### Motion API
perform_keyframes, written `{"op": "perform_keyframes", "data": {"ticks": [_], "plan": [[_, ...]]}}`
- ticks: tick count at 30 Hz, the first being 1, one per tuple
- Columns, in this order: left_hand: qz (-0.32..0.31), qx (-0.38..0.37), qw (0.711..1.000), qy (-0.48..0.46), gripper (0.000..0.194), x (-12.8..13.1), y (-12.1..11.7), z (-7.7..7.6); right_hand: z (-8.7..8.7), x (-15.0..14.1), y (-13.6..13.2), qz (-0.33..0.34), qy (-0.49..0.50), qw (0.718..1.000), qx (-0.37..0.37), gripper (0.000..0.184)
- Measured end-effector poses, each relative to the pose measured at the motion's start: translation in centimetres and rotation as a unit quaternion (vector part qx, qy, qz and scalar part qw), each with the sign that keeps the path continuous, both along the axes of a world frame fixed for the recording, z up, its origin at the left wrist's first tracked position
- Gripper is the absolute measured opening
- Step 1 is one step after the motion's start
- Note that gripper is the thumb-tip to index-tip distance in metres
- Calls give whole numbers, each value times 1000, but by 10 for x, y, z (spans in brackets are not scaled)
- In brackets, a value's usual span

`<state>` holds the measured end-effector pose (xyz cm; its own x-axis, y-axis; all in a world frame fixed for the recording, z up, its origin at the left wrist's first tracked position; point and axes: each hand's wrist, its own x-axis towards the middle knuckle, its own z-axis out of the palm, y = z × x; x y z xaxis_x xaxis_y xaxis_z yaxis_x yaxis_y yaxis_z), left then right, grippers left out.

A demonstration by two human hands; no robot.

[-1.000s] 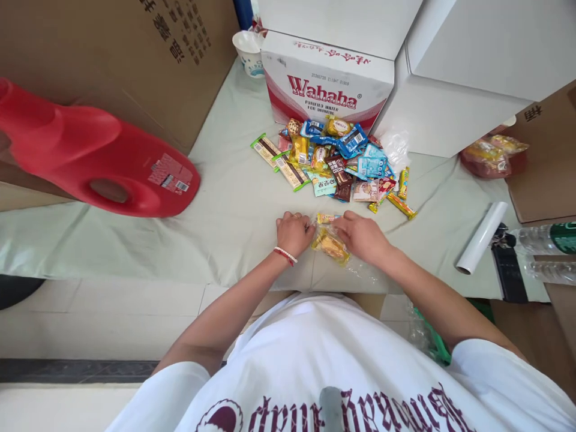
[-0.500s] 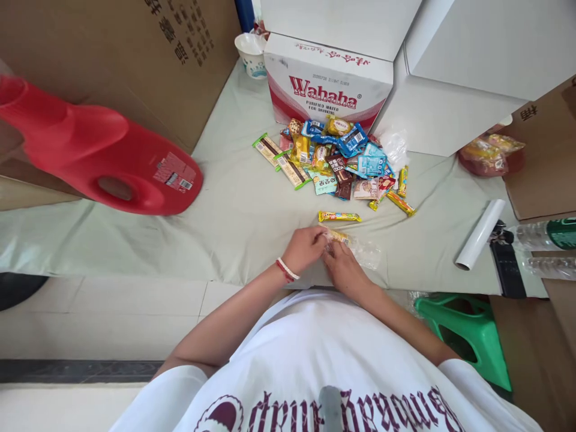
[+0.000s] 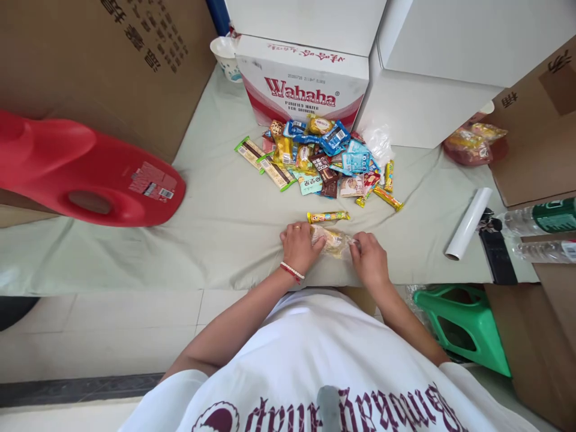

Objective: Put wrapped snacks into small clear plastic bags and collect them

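Observation:
A clear plastic bag [image 3: 344,247] with a yellow-wrapped snack [image 3: 333,238] inside lies near the table's front edge. My left hand [image 3: 300,247] is closed on the bag's left end, thumb resting along it. At the other end, my right hand [image 3: 371,259] pinches the gathered plastic between thumb and fingers. Just beyond the bag lies a yellow snack stick [image 3: 328,216], apart from both hands. Farther back is a heap of wrapped snacks [image 3: 321,165], with blue, yellow, brown and pale green packets. Two long green-ended bars [image 3: 275,173] stick out on its left.
Behind the heap stands a Wahaha water carton [image 3: 301,84], with white boxes [image 3: 438,102] beside it. A large red jug [image 3: 90,174] is at left. At right lie a white roll [image 3: 468,224], a black object [image 3: 498,258] and plastic bottles [image 3: 546,218].
My hands have moved apart, the right one going rightward to the bag's far end. The bag is now stretched between them, with the yellow snack showing in its middle. The camera view has shifted.

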<state>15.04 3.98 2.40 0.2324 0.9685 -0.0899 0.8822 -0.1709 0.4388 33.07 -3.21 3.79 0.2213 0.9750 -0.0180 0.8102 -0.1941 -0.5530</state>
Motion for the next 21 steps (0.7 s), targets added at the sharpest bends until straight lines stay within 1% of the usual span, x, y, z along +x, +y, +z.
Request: {"op": "perform_keyframes", "data": {"ticks": [2,3,5,7,9,11,13,15,16,17,18,19,20,21], "plan": [[-20,11,1000,-10,28,8,-6,5,8,-12,4,34,82,996,11,27],[-39,24,999,-23,25,12,-10,7,11,-17,6,47,138,989,21,29],[-107,56,990,-68,23,20,-19,10,13,-22,10,48,262,964,27,33],[-183,77,970,-138,29,27,-27,10,10,-19,13,25,364,931,14,38],[-238,68,943,-222,40,31,-29,8,2,-12,13,-13,428,904,2,43],[-257,37,917,-302,48,33,-25,6,-8,1,11,-57,469,881,-10,45],[-256,2,898,-359,54,32,-18,6,-14,23,12,-91,495,864,-20,45],[-240,-23,898,-369,52,27,-9,8,-10,60,21,-125,491,862,6,41],[-227,-28,906,-356,48,22,-5,9,-3,86,30,-157,475,865,44,37],[-209,-27,919,-332,41,14,-2,10,7,117,44,-200,450,865,99,32],[-188,-16,934,-303,36,4,0,9,18,153,61,-260,416,856,167,27],[-161,4,949,-272,32,-9,1,6,32,193,83,-328,371,835,240,22],[-137,28,961,-239,29,-24,1,3,45,235,107,-368,337,819,283,17],[-119,52,969,-208,27,-41,0,-2,57,278,134,-387,316,810,307,16]]}}
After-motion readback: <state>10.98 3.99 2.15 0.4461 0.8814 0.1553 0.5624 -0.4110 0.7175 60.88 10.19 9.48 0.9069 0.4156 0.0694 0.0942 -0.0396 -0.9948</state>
